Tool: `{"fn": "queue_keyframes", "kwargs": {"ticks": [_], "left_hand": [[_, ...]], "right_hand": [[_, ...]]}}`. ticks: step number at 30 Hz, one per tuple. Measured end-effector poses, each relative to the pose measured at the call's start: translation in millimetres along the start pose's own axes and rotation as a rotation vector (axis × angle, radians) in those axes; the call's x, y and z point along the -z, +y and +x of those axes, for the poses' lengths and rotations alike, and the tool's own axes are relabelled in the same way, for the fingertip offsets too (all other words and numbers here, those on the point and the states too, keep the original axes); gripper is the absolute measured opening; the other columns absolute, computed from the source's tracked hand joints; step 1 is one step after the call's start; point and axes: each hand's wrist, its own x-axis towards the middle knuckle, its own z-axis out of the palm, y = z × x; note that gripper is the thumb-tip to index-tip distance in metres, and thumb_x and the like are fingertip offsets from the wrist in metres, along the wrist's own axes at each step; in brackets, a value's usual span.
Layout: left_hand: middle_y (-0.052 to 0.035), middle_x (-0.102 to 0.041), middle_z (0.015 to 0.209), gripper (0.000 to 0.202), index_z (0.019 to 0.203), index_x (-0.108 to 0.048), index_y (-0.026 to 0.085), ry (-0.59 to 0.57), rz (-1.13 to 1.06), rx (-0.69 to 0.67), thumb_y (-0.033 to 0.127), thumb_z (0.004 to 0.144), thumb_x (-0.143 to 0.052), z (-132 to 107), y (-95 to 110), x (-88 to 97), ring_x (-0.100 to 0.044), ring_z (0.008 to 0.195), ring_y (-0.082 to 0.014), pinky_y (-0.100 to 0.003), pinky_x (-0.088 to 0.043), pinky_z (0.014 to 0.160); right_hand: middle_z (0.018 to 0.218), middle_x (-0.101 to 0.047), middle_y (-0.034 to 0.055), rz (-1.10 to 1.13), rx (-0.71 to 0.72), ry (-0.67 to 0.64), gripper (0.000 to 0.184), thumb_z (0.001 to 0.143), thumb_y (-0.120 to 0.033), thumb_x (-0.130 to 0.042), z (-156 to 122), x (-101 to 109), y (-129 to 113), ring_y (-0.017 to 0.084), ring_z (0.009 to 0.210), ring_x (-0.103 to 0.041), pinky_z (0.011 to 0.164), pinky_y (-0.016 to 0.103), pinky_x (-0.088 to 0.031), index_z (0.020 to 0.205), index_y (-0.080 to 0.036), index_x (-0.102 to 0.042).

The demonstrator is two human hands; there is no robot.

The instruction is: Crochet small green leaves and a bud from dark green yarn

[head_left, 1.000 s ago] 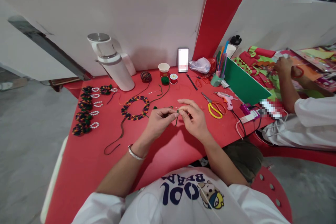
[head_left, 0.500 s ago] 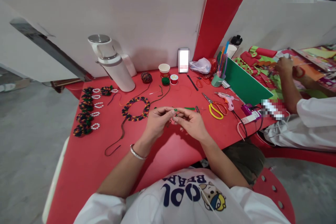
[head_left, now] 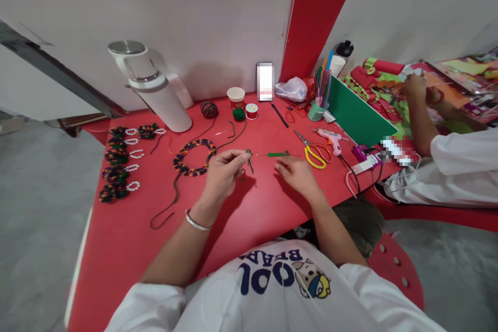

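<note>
My left hand (head_left: 225, 172) pinches a short piece of dark green yarn (head_left: 249, 162) between thumb and forefinger, its loose ends hanging over the red table. My right hand (head_left: 298, 175) is apart from it, fingers loosely bent and separated, with nothing visible in them. Just beyond those fingers lies a green-handled crochet hook (head_left: 271, 155), its thin metal shaft pointing left. Left of my left hand, a braided ring of multicoloured yarn (head_left: 194, 157) rests flat with a brown tail. Yellow- and orange-handled scissors (head_left: 314, 157) lie to the right of my right hand.
Several yarn bundles with white bead loops (head_left: 115, 155) line the left edge. A white flask (head_left: 155, 93), yarn ball (head_left: 209, 109), paper cup (head_left: 236, 97) and phone (head_left: 265, 82) stand behind. Rightward are a glue gun (head_left: 332, 140), a green board (head_left: 361, 114) and a co-worker's hands (head_left: 418, 88).
My hands were together around the green yarn and have now separated. My right hand has let go and moved right, while the left keeps the yarn. The camera view has shifted slightly.
</note>
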Motion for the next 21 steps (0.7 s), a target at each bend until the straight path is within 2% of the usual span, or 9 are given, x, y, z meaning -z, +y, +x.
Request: {"fn": "queue_keyframes", "kwargs": {"ticks": [3, 7, 9, 14, 19, 21], "left_hand": [[0.0093, -0.042, 0.042, 0.037, 0.063, -0.074, 0.015, -0.006, 0.002, -0.002, 0.037, 0.047, -0.098, 0.5, -0.3, -0.2, -0.029, 0.036, -0.0011, -0.018, -0.020, 0.037], [0.0095, -0.040, 0.042, 0.039, 0.062, -0.072, 0.015, -0.019, 0.007, 0.023, 0.038, 0.047, -0.099, 1.4, -1.6, -0.3, -0.029, 0.037, -0.0013, -0.018, -0.018, 0.037], [0.0095, -0.040, 0.042, 0.039, 0.062, -0.070, 0.015, -0.032, 0.004, 0.039, 0.038, 0.047, -0.098, 1.5, -2.0, -0.1, -0.028, 0.036, -0.0013, -0.018, -0.017, 0.037], [0.0093, -0.041, 0.042, 0.037, 0.062, -0.069, 0.016, -0.029, 0.000, 0.038, 0.036, 0.049, -0.097, 1.3, 0.3, 0.7, -0.029, 0.036, -0.0018, -0.018, -0.017, 0.038], [0.0094, -0.041, 0.043, 0.035, 0.064, -0.070, 0.015, -0.018, 0.012, 0.009, 0.035, 0.051, -0.095, 1.8, 2.9, 3.2, -0.028, 0.037, -0.0016, -0.018, -0.018, 0.039], [0.0095, -0.040, 0.043, 0.034, 0.065, -0.070, 0.015, -0.022, 0.009, 0.005, 0.035, 0.053, -0.095, 2.5, 2.6, 4.2, -0.028, 0.037, -0.0020, -0.019, -0.018, 0.039]], "right_hand": [[0.121, -0.083, 0.0110, -0.230, -0.077, 0.101, 0.028, 0.101, -0.030, -0.058, 2.9, 3.4, 20.9, 0.030, 0.111, -0.078, 0.093, 0.040, -0.057, 0.117, -0.023, -0.080], [0.117, -0.083, 0.0092, -0.304, -0.114, 0.114, 0.027, 0.102, -0.033, -0.058, 9.9, 0.3, 35.5, 0.028, 0.106, -0.077, 0.085, 0.036, -0.055, 0.116, -0.024, -0.080], [0.115, -0.083, 0.0095, -0.315, -0.088, 0.108, 0.027, 0.102, -0.033, -0.059, 16.9, -4.7, 36.9, 0.028, 0.106, -0.075, 0.085, 0.037, -0.054, 0.116, -0.024, -0.080], [0.121, -0.078, 0.0120, -0.380, 0.100, 0.027, 0.027, 0.096, -0.029, -0.071, 43.9, -20.3, 33.7, 0.030, 0.117, -0.063, 0.097, 0.040, -0.050, 0.122, -0.024, -0.078], [0.111, -0.075, 0.0143, -0.335, 0.031, -0.026, 0.005, 0.090, -0.024, -0.078, 64.9, -27.5, 35.7, 0.029, 0.111, -0.060, 0.094, 0.040, -0.047, 0.092, -0.020, -0.080], [0.102, -0.076, 0.0129, -0.302, 0.032, -0.025, 0.004, 0.090, -0.021, -0.076, 67.0, -26.4, 36.4, 0.028, 0.104, -0.062, 0.091, 0.040, -0.047, 0.087, -0.020, -0.077]]}}
